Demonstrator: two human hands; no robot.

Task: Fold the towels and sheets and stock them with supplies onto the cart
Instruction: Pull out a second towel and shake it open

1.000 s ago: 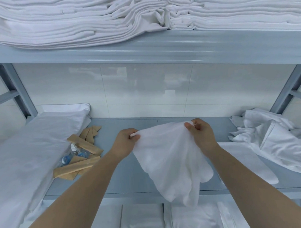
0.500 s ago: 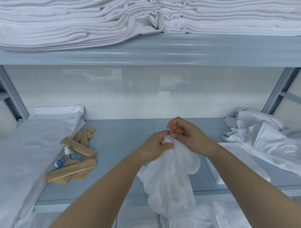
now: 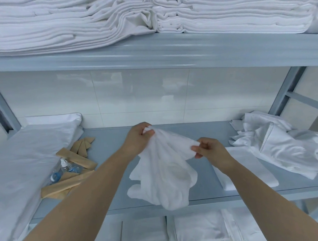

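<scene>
Grip, left hand (image 3: 139, 137): thumb and fingers pinched on the bunched top corner of a small white towel (image 3: 166, 173), at frame centre. Grip, right hand (image 3: 209, 151): thumb and fingertips pinched on the towel's edge, lower and to the right of the left hand. Towel stretches between the two hands and the rest hangs crumpled below them, in front of the grey middle shelf (image 3: 109, 159); cannot tell whether its lower end touches the shelf.

Just right of the right hand, a flat folded white cloth (image 3: 247, 163) lies on the shelf. Further right, a loose heap of crumpled white linen (image 3: 279, 144) at the right edge of the frame.

Lower left of the frame: several tan paper sachets (image 3: 66, 184) scattered on the shelf, some overlapping; faint print on one, too small to read. Among them lie small clear plastic bottles (image 3: 65, 169) with blue labels and white caps, on their sides; label text not legible. Beside these, along the left edge, a long white pillow (image 3: 28, 153).

Top of the frame: the upper shelf (image 3: 151, 53) carries two side-by-side stacks of folded white sheets (image 3: 77, 23). Bottom of the frame: folded white linens (image 3: 196, 231) on the lower shelf. White tiled wall (image 3: 135, 94) behind.
</scene>
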